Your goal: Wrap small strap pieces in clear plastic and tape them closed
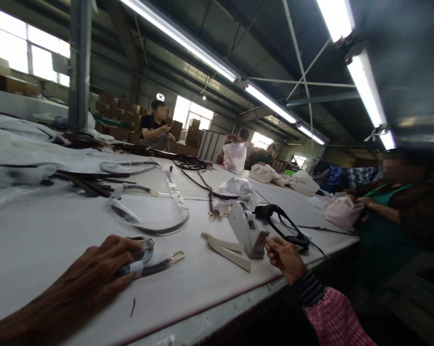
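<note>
My left hand (110, 266) presses a folded dark strap (159, 265) against the white table, fingers closed over it. Clear plastic and a white band wrap this strap, and gold metal rings show at its ends. Over on the right, my right hand (285, 257) pinches tape at the cutting end of a grey tape dispenser (246, 230); the strip itself is hardly visible. Two beige flat strips (227, 252) lie between the hands, left of the dispenser. Behind my left hand, a plastic-wrapped strap (180, 206) curves across the table.
Black headphones (285, 223) with a cable lie behind my right hand. Dark straps (191, 163) and clear plastic (238, 187) cover the back of the table (188, 298). At right, a co-worker in a green apron (393, 216) handles a pink bag (342, 213). Other people are farther back.
</note>
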### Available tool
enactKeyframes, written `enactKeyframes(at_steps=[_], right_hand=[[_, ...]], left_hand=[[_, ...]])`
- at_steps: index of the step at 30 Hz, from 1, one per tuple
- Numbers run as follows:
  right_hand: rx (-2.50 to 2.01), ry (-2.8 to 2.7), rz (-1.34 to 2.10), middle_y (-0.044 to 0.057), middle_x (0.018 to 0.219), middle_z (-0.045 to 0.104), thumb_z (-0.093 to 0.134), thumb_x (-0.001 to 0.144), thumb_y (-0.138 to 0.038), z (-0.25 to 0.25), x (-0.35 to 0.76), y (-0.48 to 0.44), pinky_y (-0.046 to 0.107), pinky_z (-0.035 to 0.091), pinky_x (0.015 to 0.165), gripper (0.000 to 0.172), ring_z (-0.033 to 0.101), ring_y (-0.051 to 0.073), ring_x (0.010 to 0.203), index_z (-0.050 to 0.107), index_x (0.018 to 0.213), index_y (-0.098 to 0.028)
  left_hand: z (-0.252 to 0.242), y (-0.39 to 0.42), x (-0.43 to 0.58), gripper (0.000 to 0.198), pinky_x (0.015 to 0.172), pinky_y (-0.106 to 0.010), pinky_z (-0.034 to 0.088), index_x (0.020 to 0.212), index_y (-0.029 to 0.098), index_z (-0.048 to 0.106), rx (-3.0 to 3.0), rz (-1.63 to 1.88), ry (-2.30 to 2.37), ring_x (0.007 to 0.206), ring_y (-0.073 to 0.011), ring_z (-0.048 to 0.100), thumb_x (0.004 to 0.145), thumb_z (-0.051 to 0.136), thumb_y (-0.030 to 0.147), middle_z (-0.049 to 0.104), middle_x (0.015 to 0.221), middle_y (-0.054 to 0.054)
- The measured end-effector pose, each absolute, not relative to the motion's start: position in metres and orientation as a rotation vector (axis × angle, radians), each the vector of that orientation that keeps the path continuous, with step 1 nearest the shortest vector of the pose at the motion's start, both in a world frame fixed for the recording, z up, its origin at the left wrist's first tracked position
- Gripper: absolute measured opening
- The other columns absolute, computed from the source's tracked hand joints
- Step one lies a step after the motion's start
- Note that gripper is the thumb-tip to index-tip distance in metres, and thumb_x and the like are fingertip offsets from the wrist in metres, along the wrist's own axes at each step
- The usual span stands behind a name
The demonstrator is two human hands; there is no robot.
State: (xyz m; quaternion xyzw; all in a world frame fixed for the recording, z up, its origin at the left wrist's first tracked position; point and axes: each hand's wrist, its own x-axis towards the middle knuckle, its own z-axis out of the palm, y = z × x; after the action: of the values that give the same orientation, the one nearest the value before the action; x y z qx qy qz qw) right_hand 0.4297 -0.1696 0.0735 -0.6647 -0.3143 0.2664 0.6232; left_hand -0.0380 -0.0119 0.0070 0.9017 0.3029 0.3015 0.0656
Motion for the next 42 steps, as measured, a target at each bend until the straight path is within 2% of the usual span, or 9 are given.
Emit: enactKeyframes(at_steps=[4, 8, 11, 14, 18, 23, 30, 36, 42], right_hand=[[-1.606, -0.784, 0.567, -0.004, 0.055, 0.053, 0.081, 0.051, -0.049, 0.073, 0.433, -0.171, 0.018, 0.027, 0.038, 0.043, 0.041, 0.007, 0.042, 0.052, 0.066, -0.020], [-1.729, -0.925, 0.500, -0.003, 0.045, 0.048, 0.079, 0.054, -0.042, 0.080, 0.439, -0.193, 0.019, 0.019, 0.038, 0.035, 0.034, 0.007, 0.039, 0.052, 0.053, -0.020], [-1.811, -1.036, 0.327, -0.003, 0.047, 0.045, 0.074, 0.064, -0.052, 0.090, 0.431, -0.197, 0.021, 0.023, 0.040, 0.038, 0.033, 0.009, 0.040, 0.055, 0.056, -0.021], [-1.706, -1.220, 0.433, -0.003, 0.053, 0.047, 0.073, 0.071, -0.058, 0.099, 0.387, -0.180, 0.024, 0.029, 0.040, 0.039, 0.035, 0.010, 0.043, 0.059, 0.063, -0.022], [-1.407, -1.395, 0.804, -0.003, 0.058, 0.049, 0.076, 0.076, -0.057, 0.101, 0.276, -0.144, 0.022, 0.034, 0.041, 0.042, 0.039, 0.009, 0.047, 0.060, 0.069, -0.020], [-1.109, -1.399, 1.126, -0.005, 0.055, 0.051, 0.074, 0.081, -0.053, 0.084, 0.167, -0.089, 0.018, 0.028, 0.037, 0.039, 0.037, 0.005, 0.041, 0.058, 0.073, -0.017], [-1.083, -1.352, 1.107, -0.006, 0.051, 0.050, 0.074, 0.079, -0.049, 0.081, 0.138, -0.055, 0.017, 0.026, 0.036, 0.040, 0.037, 0.005, 0.039, 0.056, 0.067, -0.017], [-1.187, -1.386, 1.058, -0.006, 0.047, 0.048, 0.071, 0.078, -0.045, 0.086, 0.140, -0.055, 0.018, 0.024, 0.036, 0.036, 0.034, 0.005, 0.038, 0.053, 0.062, -0.018], [-1.297, -1.382, 1.043, -0.004, 0.046, 0.051, 0.072, 0.073, -0.046, 0.081, 0.142, -0.044, 0.018, 0.021, 0.035, 0.035, 0.033, 0.005, 0.037, 0.058, 0.063, -0.016]], left_hand=[[0.022, -0.018, -0.034, 0.032, 0.090, -0.037, 0.053, 0.124, 0.037, 0.066, 2.702, 0.837, 0.943, 0.112, -0.0270, 0.064, 0.095, 0.059, 0.046, 0.064, 0.132, -0.002], [0.039, -0.031, -0.029, 0.021, 0.090, -0.037, 0.050, 0.111, 0.031, 0.068, 2.690, 0.809, 0.897, 0.117, -0.0261, 0.059, 0.096, 0.057, 0.041, 0.064, 0.130, -0.002], [0.049, -0.035, -0.026, 0.017, 0.091, -0.038, 0.048, 0.094, 0.025, 0.067, 2.563, 0.837, 0.899, 0.116, -0.0260, 0.056, 0.095, 0.058, 0.039, 0.066, 0.124, -0.003], [0.057, -0.034, -0.023, 0.020, 0.098, -0.039, 0.047, 0.085, 0.021, 0.065, 2.328, 0.954, 0.905, 0.115, -0.0269, 0.057, 0.092, 0.060, 0.039, 0.066, 0.120, -0.007], [0.065, -0.036, -0.024, 0.025, 0.100, -0.040, 0.045, 0.087, 0.020, 0.070, 2.066, 1.081, 0.907, 0.113, -0.0279, 0.059, 0.089, 0.063, 0.044, 0.067, 0.117, -0.008], [0.067, -0.034, -0.027, 0.034, 0.096, -0.039, 0.046, 0.083, 0.019, 0.072, 1.845, 1.173, 0.850, 0.109, -0.0276, 0.062, 0.089, 0.064, 0.051, 0.067, 0.116, -0.010], [0.063, -0.028, -0.027, 0.034, 0.099, -0.038, 0.045, 0.084, 0.019, 0.073, 1.755, 1.227, 0.892, 0.110, -0.0272, 0.061, 0.089, 0.064, 0.052, 0.067, 0.114, -0.009], [0.057, -0.029, -0.024, 0.026, 0.095, -0.039, 0.046, 0.096, 0.020, 0.070, 1.839, 1.223, 0.945, 0.109, -0.0275, 0.059, 0.091, 0.062, 0.044, 0.065, 0.112, -0.009], [0.048, -0.031, -0.021, 0.013, 0.096, -0.040, 0.042, 0.088, 0.022, 0.063, 1.943, 1.334, 1.083, 0.109, -0.0256, 0.054, 0.091, 0.062, 0.034, 0.063, 0.112, -0.005]])
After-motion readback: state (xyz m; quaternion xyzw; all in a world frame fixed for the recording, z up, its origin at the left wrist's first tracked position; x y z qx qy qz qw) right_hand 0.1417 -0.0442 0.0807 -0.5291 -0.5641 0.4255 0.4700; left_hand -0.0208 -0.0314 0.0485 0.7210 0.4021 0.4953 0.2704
